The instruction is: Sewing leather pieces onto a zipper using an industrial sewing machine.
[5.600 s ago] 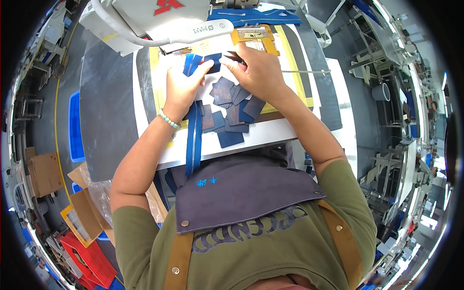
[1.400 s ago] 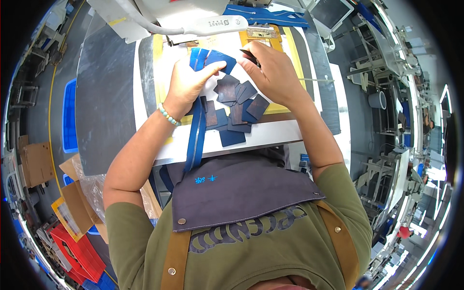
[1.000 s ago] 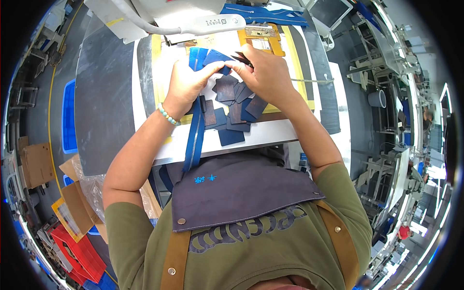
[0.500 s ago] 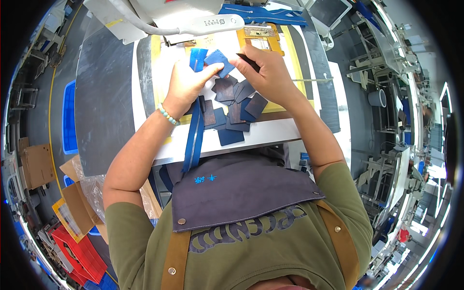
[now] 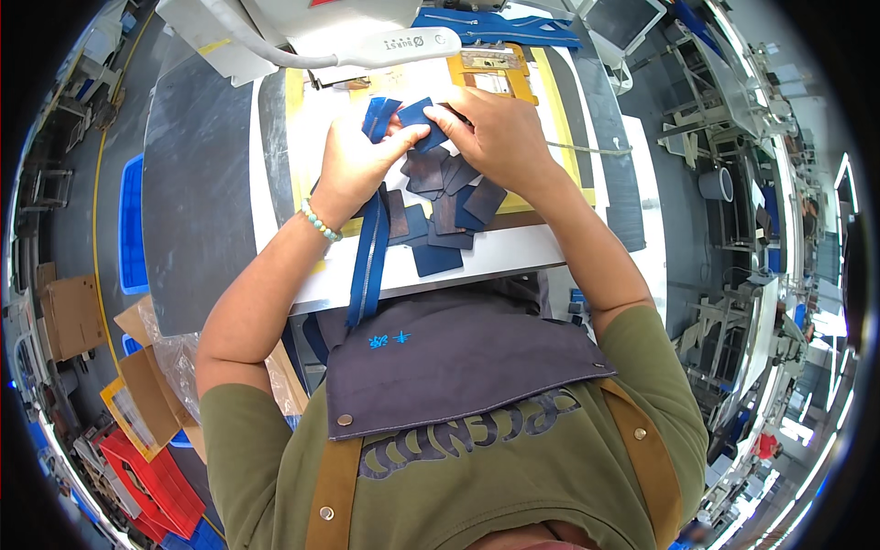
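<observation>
A small dark blue patch (image 5: pixel 419 115) is pinched between the fingers of both my hands above the work table. My left hand (image 5: pixel 351 165) also holds a blue zipper (image 5: pixel 369 261); its short end stands up over the fingers and its long tail hangs past the wrist over the table's near edge. My right hand (image 5: pixel 502 139) has thumb and fingertips on the patch's right side. A slim black object (image 5: pixel 456 117) shows only partly in the right hand; its kind cannot be made out. Just below the hands lies a loose pile of dark blue and brownish patches (image 5: pixel 449 192).
A white machine (image 5: pixel 321 23) with a pale arm-like handle (image 5: pixel 403 46) stands beyond my hands. Behind them sit a yellow template frame (image 5: pixel 522 78) and more blue zippers (image 5: pixel 504 32). Blue bin (image 5: pixel 133 229), cardboard box (image 5: pixel 147 394) and red crate (image 5: pixel 151 481) are on the left floor.
My right hand has moved left and its fingers now grip the patch. The patch, paler before, now looks darker and sits at another angle. The zipper's upper end has tilted right.
</observation>
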`<action>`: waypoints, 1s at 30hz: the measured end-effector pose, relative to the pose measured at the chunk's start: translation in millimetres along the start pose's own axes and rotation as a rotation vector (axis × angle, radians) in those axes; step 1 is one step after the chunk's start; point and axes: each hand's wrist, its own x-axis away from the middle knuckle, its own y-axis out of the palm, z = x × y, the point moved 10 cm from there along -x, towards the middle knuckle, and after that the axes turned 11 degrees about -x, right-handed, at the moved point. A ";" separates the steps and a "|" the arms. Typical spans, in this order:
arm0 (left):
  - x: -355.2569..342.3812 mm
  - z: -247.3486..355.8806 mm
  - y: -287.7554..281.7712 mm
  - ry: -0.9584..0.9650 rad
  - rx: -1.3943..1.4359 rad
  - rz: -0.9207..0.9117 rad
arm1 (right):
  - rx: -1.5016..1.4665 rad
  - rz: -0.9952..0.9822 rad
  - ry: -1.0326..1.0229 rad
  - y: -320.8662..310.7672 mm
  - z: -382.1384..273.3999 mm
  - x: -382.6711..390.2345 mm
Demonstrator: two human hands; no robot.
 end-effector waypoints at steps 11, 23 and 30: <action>-2.8 -5.8 -3.3 -0.003 0.003 0.038 | -0.306 -0.019 0.180 -12.2 15.5 0.9; -1.1 3.8 -1.0 0.016 -0.003 0.012 | -0.091 -0.042 0.120 2.0 17.7 4.7; 0.1 6.7 -2.9 0.051 -0.004 0.063 | -0.083 -0.052 0.125 1.6 14.3 4.1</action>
